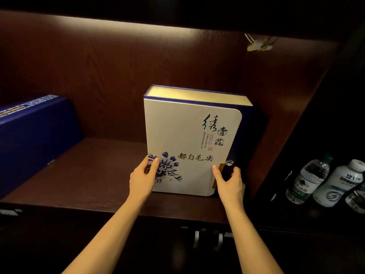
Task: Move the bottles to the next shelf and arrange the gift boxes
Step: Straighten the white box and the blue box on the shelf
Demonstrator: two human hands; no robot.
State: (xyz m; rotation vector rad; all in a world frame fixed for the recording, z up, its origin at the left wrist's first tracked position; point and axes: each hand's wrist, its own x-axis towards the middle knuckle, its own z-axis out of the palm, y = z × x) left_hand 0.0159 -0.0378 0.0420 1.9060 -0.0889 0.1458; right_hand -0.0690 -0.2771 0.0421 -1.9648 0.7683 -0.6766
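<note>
A white gift box with blue flower print and black lettering stands upright on the dark wooden shelf, close to the right wall. My left hand grips its lower left edge. My right hand grips its lower right edge, by the blue spine and gold clasp. A dark blue gift box stands at the shelf's left end. In the neighbouring compartment to the right stand a clear water bottle, a white-labelled bottle and part of a third bottle.
A wooden partition separates the lit shelf from the dark right compartment. A small flower ornament hangs at the top right corner. Cabinet door handles sit below the shelf's front edge.
</note>
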